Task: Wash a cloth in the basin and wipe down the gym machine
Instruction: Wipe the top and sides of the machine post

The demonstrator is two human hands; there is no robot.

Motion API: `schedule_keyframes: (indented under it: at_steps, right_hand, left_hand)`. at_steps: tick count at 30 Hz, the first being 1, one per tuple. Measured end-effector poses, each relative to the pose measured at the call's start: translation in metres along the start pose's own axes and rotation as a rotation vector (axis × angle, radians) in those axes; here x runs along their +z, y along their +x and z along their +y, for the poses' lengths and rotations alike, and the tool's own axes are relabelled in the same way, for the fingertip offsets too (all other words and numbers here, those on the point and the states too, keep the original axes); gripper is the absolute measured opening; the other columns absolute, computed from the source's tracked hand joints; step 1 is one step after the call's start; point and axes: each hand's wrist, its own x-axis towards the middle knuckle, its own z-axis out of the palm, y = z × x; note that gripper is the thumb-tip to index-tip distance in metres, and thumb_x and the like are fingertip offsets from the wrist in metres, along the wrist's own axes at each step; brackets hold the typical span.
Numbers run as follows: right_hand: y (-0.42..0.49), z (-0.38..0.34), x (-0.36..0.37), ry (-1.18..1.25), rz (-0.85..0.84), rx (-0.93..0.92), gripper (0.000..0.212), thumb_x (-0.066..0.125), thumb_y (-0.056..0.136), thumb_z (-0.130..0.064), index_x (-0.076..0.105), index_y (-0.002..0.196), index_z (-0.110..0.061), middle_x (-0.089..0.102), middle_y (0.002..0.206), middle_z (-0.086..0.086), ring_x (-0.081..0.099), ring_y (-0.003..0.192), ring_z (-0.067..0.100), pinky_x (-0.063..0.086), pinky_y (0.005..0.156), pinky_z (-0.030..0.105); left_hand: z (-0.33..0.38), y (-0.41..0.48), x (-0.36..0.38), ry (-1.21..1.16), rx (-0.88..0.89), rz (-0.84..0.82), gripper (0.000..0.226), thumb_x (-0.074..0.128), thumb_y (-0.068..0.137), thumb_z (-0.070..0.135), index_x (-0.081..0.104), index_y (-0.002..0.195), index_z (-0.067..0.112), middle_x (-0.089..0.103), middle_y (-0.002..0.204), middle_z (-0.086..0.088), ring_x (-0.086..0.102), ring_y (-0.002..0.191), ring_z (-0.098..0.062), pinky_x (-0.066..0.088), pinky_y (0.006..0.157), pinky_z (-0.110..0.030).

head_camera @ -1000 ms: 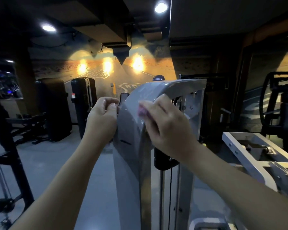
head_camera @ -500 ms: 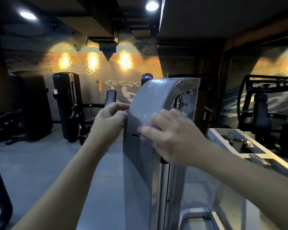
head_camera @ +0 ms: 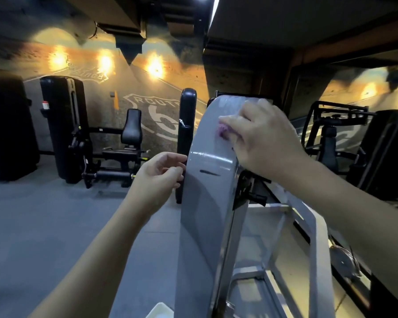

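The grey shroud of the gym machine (head_camera: 207, 203) stands upright in the middle of the view, its upper face wet and shiny. My right hand (head_camera: 260, 138) presses a small pink cloth (head_camera: 223, 131) against the top curve of the shroud; most of the cloth is hidden under my fingers. My left hand (head_camera: 159, 177) is at the shroud's left edge lower down, fingers curled with the fingertips at the edge; whether it holds anything is hidden.
The machine's pale grey frame (head_camera: 317, 249) runs down to the right. Black gym machines stand at the left (head_camera: 64, 129) and the far right (head_camera: 331, 138). Grey floor (head_camera: 44, 226) lies open at the left. A white corner (head_camera: 159, 311) shows at the bottom edge.
The view has tilted down and swung left. My right hand has kept the cloth on the shroud's top curve. My left hand has slid lower along the left edge.
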Motion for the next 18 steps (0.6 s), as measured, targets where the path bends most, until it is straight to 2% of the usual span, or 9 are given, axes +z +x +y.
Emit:
schedule_keyframes:
  at_steps: [2, 5, 7, 9, 11, 12, 14, 16, 18]
  right_hand:
    - [-0.019, -0.021, 0.008, -0.012, -0.001, 0.010, 0.031, 0.054, 0.101, -0.021, 0.067, 0.126, -0.010, 0.054, 0.096, 0.009, 0.049, 0.088, 0.032, 0.045, 0.078, 0.047]
    - [-0.075, -0.063, 0.013, -0.060, -0.112, -0.309, 0.036, 0.042, 0.106, -0.014, 0.066, 0.130, -0.006, 0.062, 0.101, 0.007, 0.054, 0.086, 0.030, 0.041, 0.075, 0.043]
    - [-0.085, -0.058, 0.009, -0.094, -0.168, -0.432, 0.032, 0.047, 0.106, -0.012, 0.067, 0.130, -0.009, 0.063, 0.099, 0.005, 0.053, 0.083, 0.027, 0.040, 0.072, 0.042]
    - [-0.077, -0.041, 0.007, -0.098, -0.118, -0.360, 0.034, 0.052, 0.103, -0.013, 0.066, 0.133, -0.011, 0.060, 0.097, 0.007, 0.050, 0.084, 0.030, 0.040, 0.072, 0.043]
    - [-0.074, -0.040, 0.008, -0.088, -0.074, -0.216, 0.038, 0.057, 0.099, -0.010, 0.064, 0.136, -0.009, 0.058, 0.095, 0.009, 0.051, 0.083, 0.032, 0.040, 0.072, 0.045]
    - [-0.080, -0.048, 0.011, -0.081, -0.075, -0.211, 0.038, 0.056, 0.099, -0.008, 0.064, 0.136, -0.007, 0.059, 0.095, 0.009, 0.052, 0.082, 0.032, 0.040, 0.073, 0.044]
    - [-0.094, -0.066, 0.015, -0.077, -0.116, -0.341, 0.034, 0.045, 0.105, -0.008, 0.067, 0.131, -0.007, 0.063, 0.096, 0.007, 0.056, 0.083, 0.030, 0.042, 0.074, 0.043]
    - [-0.076, -0.060, 0.009, -0.079, -0.176, -0.447, 0.034, 0.044, 0.104, -0.011, 0.068, 0.128, -0.011, 0.062, 0.096, 0.006, 0.057, 0.086, 0.031, 0.042, 0.078, 0.043]
    - [-0.037, -0.044, 0.005, -0.105, -0.163, -0.324, 0.035, 0.053, 0.095, -0.020, 0.068, 0.126, -0.017, 0.058, 0.096, 0.007, 0.053, 0.089, 0.033, 0.038, 0.081, 0.045]
  left_hand:
    - [-0.005, -0.008, -0.001, -0.030, -0.002, -0.070, 0.027, 0.061, 0.084, 0.015, 0.077, 0.100, 0.029, 0.075, 0.095, -0.004, 0.064, 0.082, -0.015, 0.054, 0.078, -0.036]
    - [-0.015, -0.014, -0.005, -0.090, 0.021, -0.161, 0.034, 0.062, 0.082, 0.018, 0.072, 0.113, 0.026, 0.071, 0.104, -0.012, 0.061, 0.082, -0.017, 0.051, 0.075, -0.037]
    - [-0.020, -0.015, -0.007, -0.083, 0.066, -0.190, 0.038, 0.064, 0.084, 0.017, 0.068, 0.121, 0.024, 0.070, 0.104, -0.010, 0.061, 0.083, -0.013, 0.051, 0.080, -0.035]
    - [-0.023, -0.016, -0.008, -0.061, 0.091, -0.194, 0.039, 0.066, 0.085, 0.018, 0.066, 0.124, 0.024, 0.070, 0.101, -0.002, 0.063, 0.085, -0.011, 0.052, 0.083, -0.031]
    - [-0.024, -0.015, -0.009, -0.033, 0.089, -0.184, 0.039, 0.066, 0.085, 0.019, 0.066, 0.124, 0.025, 0.071, 0.103, -0.003, 0.065, 0.086, -0.011, 0.054, 0.084, -0.031]
    - [-0.024, -0.015, -0.009, -0.016, 0.091, -0.181, 0.039, 0.065, 0.086, 0.019, 0.066, 0.124, 0.026, 0.071, 0.104, -0.003, 0.065, 0.087, -0.012, 0.054, 0.085, -0.033]
    - [-0.025, -0.013, -0.010, 0.012, 0.105, -0.179, 0.037, 0.061, 0.090, 0.014, 0.066, 0.123, 0.028, 0.071, 0.105, -0.002, 0.066, 0.089, -0.015, 0.055, 0.086, -0.041]
    - [-0.024, -0.013, -0.010, 0.027, 0.088, -0.179, 0.045, 0.049, 0.095, -0.005, 0.066, 0.122, 0.027, 0.072, 0.106, -0.005, 0.067, 0.089, -0.014, 0.056, 0.081, -0.043]
    - [-0.020, -0.011, -0.012, 0.026, 0.060, -0.181, 0.060, 0.037, 0.093, -0.018, 0.068, 0.119, 0.026, 0.071, 0.107, -0.010, 0.067, 0.088, -0.014, 0.056, 0.077, -0.035]
